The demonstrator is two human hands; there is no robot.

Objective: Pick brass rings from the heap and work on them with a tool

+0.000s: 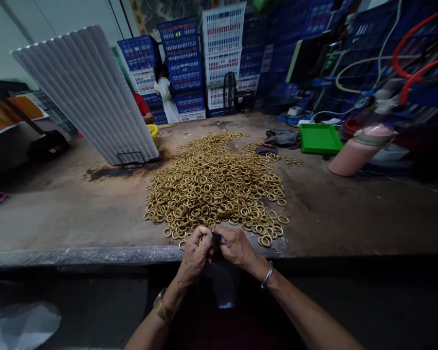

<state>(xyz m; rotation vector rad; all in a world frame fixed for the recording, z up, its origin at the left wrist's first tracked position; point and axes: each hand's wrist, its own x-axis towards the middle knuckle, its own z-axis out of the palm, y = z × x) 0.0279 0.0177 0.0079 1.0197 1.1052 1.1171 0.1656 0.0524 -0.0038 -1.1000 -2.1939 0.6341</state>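
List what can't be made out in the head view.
Head view:
Left hand: its closed grip hides any contents.
Dark object: partly covered by the right hand.
Red sleeve: wearer mostly behind the ribbed panel.
Crate labels: too small to read.
White sheet: cut off by picture edges.

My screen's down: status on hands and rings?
Left hand closed, contents unclear. Right hand gripping dark item. Rings heaped loose just beyond. Rack stands left, not between.

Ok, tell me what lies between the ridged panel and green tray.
Head view: the heap of brass-colored rings, then crumpled dark cloth beside the tray.
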